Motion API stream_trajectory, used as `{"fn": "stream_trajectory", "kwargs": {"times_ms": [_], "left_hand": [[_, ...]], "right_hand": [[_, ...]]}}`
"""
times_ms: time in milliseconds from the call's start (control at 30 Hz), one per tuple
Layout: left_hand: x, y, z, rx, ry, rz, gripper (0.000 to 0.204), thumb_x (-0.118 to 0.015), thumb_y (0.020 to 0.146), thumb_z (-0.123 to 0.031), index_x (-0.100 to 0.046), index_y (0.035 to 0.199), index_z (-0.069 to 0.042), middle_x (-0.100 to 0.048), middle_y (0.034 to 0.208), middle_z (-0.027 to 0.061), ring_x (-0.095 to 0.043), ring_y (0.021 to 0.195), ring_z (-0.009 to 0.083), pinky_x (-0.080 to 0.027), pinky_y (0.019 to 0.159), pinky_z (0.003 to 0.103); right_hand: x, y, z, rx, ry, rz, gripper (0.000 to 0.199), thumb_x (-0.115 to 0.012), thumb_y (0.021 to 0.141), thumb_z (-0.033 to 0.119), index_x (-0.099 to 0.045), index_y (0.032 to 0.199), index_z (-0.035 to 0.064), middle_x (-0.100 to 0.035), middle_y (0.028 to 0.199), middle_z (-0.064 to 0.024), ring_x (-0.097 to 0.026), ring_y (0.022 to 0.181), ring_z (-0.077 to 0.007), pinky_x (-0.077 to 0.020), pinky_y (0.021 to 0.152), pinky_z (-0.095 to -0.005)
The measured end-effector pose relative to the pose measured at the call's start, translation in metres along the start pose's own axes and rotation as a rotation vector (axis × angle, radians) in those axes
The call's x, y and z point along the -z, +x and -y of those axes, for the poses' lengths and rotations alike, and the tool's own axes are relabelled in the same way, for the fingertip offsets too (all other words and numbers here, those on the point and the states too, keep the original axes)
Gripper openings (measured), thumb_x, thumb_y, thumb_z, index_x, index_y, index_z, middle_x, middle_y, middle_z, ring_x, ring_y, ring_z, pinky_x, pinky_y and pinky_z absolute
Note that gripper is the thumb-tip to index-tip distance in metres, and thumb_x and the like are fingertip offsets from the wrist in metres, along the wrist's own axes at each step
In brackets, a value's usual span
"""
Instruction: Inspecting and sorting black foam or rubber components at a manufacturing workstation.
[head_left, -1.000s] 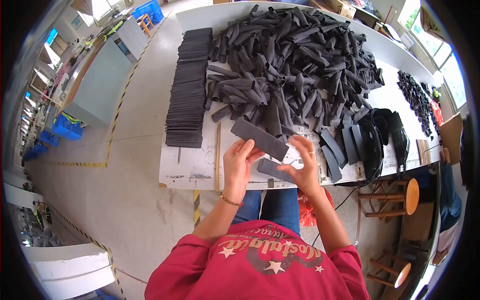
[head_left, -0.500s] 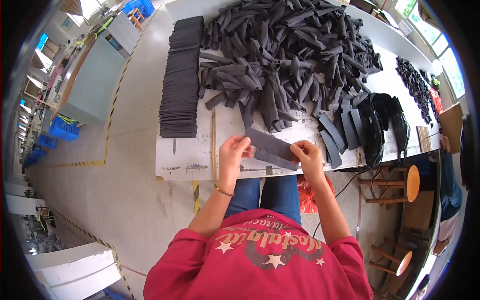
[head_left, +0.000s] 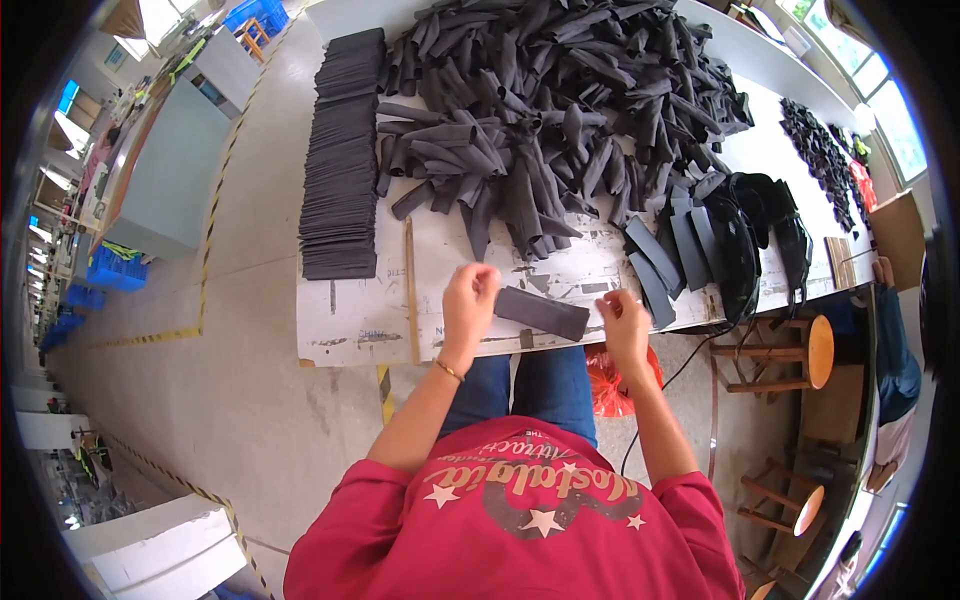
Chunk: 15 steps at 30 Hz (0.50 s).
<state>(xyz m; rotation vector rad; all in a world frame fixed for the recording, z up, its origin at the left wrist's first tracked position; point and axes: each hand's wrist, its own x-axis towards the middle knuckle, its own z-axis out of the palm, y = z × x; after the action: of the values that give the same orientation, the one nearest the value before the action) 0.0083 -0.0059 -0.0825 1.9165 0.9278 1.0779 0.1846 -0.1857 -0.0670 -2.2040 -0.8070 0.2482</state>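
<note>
A dark grey folded fabric piece lies flat near the table's front edge, between my two hands. My left hand is closed beside its left end. Its fingertips are at the lower tip of a dark fabric strip hanging out of the large heap; whether they pinch that strip is hidden. My right hand hovers just off the piece's right end, fingers curled together with nothing visible in them. The heap is made of many loose, curled dark grey strips.
A long neat stack of dark pieces lines the table's left side. Several flat grey pieces and black bundled items with a cable lie to the right. Wooden stools and a red plastic bag stand below the table's front edge.
Both hands have let go of the fabric piece, which was held folded between them and now lies on the table. My right hand has drawn slightly away from it.
</note>
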Motion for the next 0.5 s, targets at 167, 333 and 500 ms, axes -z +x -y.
{"fn": "stream_trajectory", "kwargs": {"times_ms": [167,333,500], "left_hand": [[-0.024,0.068,-0.013,0.428,-0.334,0.115,0.024,-0.065,0.091,-0.024,-0.066,0.093,-0.001,-0.066,0.077,0.0046,-0.062,0.060,0.0118,-0.049,0.053,0.024],[-0.044,0.096,0.009,0.565,-0.369,0.188,0.030,-0.066,0.090,-0.028,-0.066,0.094,0.001,-0.065,0.074,0.0059,-0.064,0.057,0.0132,-0.049,0.048,0.025],[-0.057,0.099,0.001,0.680,-0.430,0.221,0.028,-0.069,0.088,-0.024,-0.065,0.095,0.002,-0.066,0.078,0.0075,-0.065,0.054,0.0152,-0.048,0.044,0.024]], "right_hand": [[0.033,0.046,-0.044,0.130,-0.193,-0.243,0.012,-0.067,0.082,0.011,-0.062,0.087,0.0015,-0.062,0.082,-0.0181,-0.061,0.079,-0.0374,-0.0483,0.069,-0.0441],[0.040,0.053,-0.049,0.068,-0.374,-0.147,0.023,-0.071,0.079,0.019,-0.062,0.092,0.0023,-0.063,0.090,-0.0173,-0.061,0.086,-0.0365,-0.0489,0.074,-0.0448],[0.040,0.080,-0.052,0.243,-0.525,-0.222,0.028,-0.068,0.082,0.022,-0.061,0.102,0.0034,-0.061,0.106,-0.0167,-0.056,0.100,-0.0344,-0.0469,0.082,-0.0432]]}}
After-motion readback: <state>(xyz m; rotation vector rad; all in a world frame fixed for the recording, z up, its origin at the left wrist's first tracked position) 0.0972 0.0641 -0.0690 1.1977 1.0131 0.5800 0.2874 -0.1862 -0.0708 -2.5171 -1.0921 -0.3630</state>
